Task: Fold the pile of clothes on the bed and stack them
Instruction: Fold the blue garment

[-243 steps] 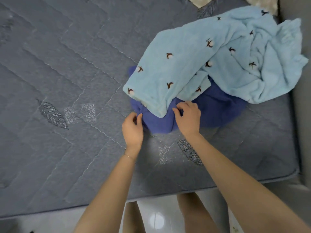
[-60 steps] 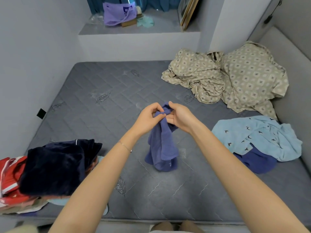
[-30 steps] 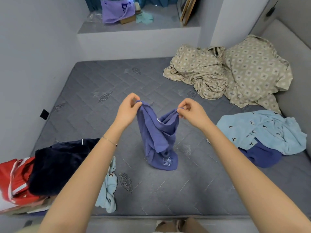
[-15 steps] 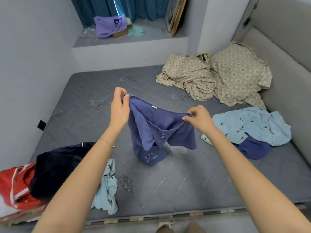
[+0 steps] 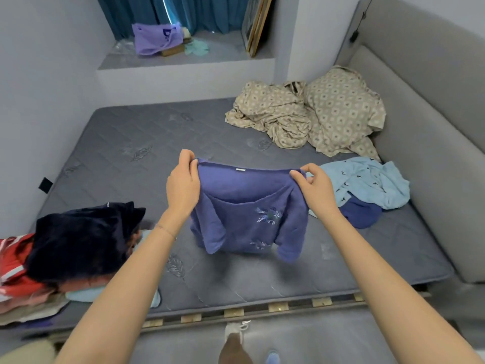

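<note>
Grey quilted mattress (image 5: pixel 210 132) fills a small room, teal curtains (image 5: pixel 157 11) behind a ledge at the far end, padded grey headboard (image 5: pixel 433 127) along the right. Bed slats show at the near edge.

Left hand (image 5: pixel 183 185) and right hand (image 5: pixel 319 190) hold a blue-purple sweater (image 5: pixel 249 214) up over mid-mattress, spread wide, one grip pinched closed on each shoulder. Neck label faces the camera at the top edge, embroidered leaf motif on the chest, both sleeves hanging down. Can't tell whether the hem touches the mattress.

Left, at the near corner: stack of clothes with a dark navy fleece garment (image 5: pixel 81 237) on top, red garment with white stripes (image 5: pixel 13 264) beside and under it, light blue piece (image 5: pixel 89 295) at the bottom edge.

Right, near the headboard: light blue patterned garment (image 5: pixel 367 182) crumpled over a dark blue garment (image 5: pixel 360 215), unfolded. Further back: beige patterned bedding (image 5: pixel 309 116) in a heap. Purple bag (image 5: pixel 157 38) on the ledge.
</note>
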{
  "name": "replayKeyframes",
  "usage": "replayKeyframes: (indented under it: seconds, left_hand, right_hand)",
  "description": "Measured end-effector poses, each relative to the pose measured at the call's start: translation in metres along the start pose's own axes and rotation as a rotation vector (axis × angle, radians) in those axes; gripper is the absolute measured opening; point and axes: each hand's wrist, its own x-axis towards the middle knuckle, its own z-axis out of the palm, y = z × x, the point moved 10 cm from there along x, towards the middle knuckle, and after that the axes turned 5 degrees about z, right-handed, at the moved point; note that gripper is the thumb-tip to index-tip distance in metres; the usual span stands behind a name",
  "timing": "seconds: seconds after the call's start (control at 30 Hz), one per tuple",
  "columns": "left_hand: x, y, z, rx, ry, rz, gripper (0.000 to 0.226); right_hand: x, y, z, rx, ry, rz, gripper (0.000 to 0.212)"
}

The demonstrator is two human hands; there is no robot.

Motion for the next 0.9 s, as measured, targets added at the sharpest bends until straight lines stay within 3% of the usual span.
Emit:
replayKeyframes:
  seconds: [0.17, 0.27, 0.4, 0.53, 0.67, 0.8, 0.9]
  left_hand:
    - [-0.030, 0.009, -0.004, -0.100, -0.058, 0.072, 0.012]
    - [-0.033, 0.014, -0.017, -0.321, 0.004, -0.001, 0.014]
    - [-0.012, 0.011, -0.030, -0.566, 0.059, -0.098, 0.021]
    - [0.013, -0.026, 0.007, -0.347, -0.099, -0.100, 0.015]
    - [0.020, -0.108, 0.074, -0.113, -0.262, -0.203, 0.005]
    - [0.032, -0.188, 0.132, 0.002, -0.377, -0.282, 0.006]
    - [0.053, -0.248, 0.175, 0.081, -0.420, -0.340, 0.008]
  right_hand:
    - [-0.015, 0.005, -0.002, 0.067, -0.194, 0.066, 0.025]
    - [-0.017, -0.016, 0.000, 0.238, -0.293, 0.061, 0.031]
    - [0.006, -0.050, -0.004, 0.448, -0.330, 0.017, 0.020]
    - [0.049, -0.036, 0.009, 0.184, -0.195, 0.013, 0.026]
    - [0.088, 0.025, 0.062, -0.121, -0.145, 0.056, 0.028]
    - [0.130, 0.088, 0.113, -0.238, -0.118, 0.167, 0.038]
    - [0.167, 0.127, 0.151, -0.311, -0.093, 0.217, 0.026]
